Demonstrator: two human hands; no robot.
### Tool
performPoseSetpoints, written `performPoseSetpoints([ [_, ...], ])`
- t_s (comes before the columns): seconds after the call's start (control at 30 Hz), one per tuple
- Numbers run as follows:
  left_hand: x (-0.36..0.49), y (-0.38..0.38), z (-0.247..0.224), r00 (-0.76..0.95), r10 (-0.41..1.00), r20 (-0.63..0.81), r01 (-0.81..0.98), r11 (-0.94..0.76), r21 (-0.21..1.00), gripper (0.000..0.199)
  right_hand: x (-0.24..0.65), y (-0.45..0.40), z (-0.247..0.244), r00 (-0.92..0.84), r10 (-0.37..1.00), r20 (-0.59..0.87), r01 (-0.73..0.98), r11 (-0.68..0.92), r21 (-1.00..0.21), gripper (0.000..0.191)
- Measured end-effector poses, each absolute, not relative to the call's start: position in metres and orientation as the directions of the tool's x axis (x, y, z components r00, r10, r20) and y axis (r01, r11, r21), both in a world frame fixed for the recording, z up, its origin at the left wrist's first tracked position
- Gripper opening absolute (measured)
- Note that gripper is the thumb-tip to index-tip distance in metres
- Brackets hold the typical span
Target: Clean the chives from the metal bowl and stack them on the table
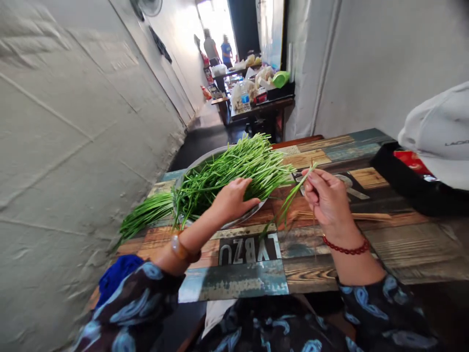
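Note:
A big heap of green garlic chives [234,168] fills a round metal basin [203,157] on the wood-patterned table, pale stem ends towards the right. My left hand [234,199] rests on the near side of the heap, thumb apart from the fingers, gripping nothing that I can see. To the right of the basin, my right hand [326,193] pinches a few chive stalks [291,200] near their pale ends. Their green ends hang down to the left. Another bunch of chives [146,212] lies left of the basin, against the wall side.
Thin brown strips [372,216] lie beyond my right wrist. At the right stands a black container [395,183] with a white cap [439,129] over it. A blue cloth [116,279] is by my left sleeve. Farther back are a cluttered table [264,108] and two people.

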State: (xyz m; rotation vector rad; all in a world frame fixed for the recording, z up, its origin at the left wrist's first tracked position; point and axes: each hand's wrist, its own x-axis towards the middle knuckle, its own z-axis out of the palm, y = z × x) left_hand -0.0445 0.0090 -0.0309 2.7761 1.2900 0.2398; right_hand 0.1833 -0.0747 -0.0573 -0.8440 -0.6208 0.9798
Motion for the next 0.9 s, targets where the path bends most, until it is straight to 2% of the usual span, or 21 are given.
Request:
performPoseSetpoints([
  [0.13, -0.007, 0.000, -0.054, 0.501, 0.850, 0.162, 0.838, -0.524, 0.155, 0.065, 0.184, -0.073, -0.065, 0.418, 0.906, 0.066, -0.524, 0.300, -0.797, 0.025],
  [0.27, 0.006, 0.001, -0.059, 0.445, 0.869, 0.214, 0.865, -0.480, 0.149, 0.042, 0.184, -0.071, -0.072, 0.383, 0.923, 0.049, -0.581, 0.282, -0.764, 0.027],
  [0.37, 0.008, 0.004, -0.059, 0.459, 0.837, 0.297, 0.842, -0.517, 0.154, 0.035, 0.184, -0.072, -0.074, 0.361, 0.931, 0.057, -0.596, 0.277, -0.754, 0.029],
  [0.57, 0.017, 0.005, -0.062, 0.391, 0.873, 0.291, 0.840, -0.468, 0.274, 0.044, 0.184, -0.073, -0.075, 0.355, 0.931, 0.081, -0.606, 0.295, -0.738, 0.029],
  [0.6, 0.019, 0.006, -0.061, 0.391, 0.877, 0.280, 0.837, -0.465, 0.289, 0.042, 0.184, -0.073, -0.076, 0.357, 0.930, 0.083, -0.605, 0.299, -0.738, 0.028],
  [0.7, 0.017, 0.010, -0.056, 0.399, 0.866, 0.301, 0.817, -0.485, 0.312, 0.016, 0.187, -0.071, -0.078, 0.381, 0.921, 0.083, -0.599, 0.314, -0.736, 0.028],
  [0.73, 0.014, 0.013, -0.053, 0.385, 0.858, 0.339, 0.795, -0.495, 0.350, 0.013, 0.189, -0.070, -0.079, 0.389, 0.918, 0.081, -0.600, 0.318, -0.734, 0.028],
  [0.8, 0.003, 0.018, -0.043, 0.311, 0.857, 0.411, 0.694, -0.500, 0.518, 0.012, 0.191, -0.069, -0.080, 0.397, 0.915, 0.078, -0.606, 0.324, -0.726, 0.028],
  [0.9, -0.020, 0.029, -0.023, 0.138, 0.913, 0.384, 0.325, -0.408, 0.853, 0.029, 0.193, -0.067, -0.082, 0.397, 0.915, 0.069, -0.618, 0.323, -0.717, 0.028],
])
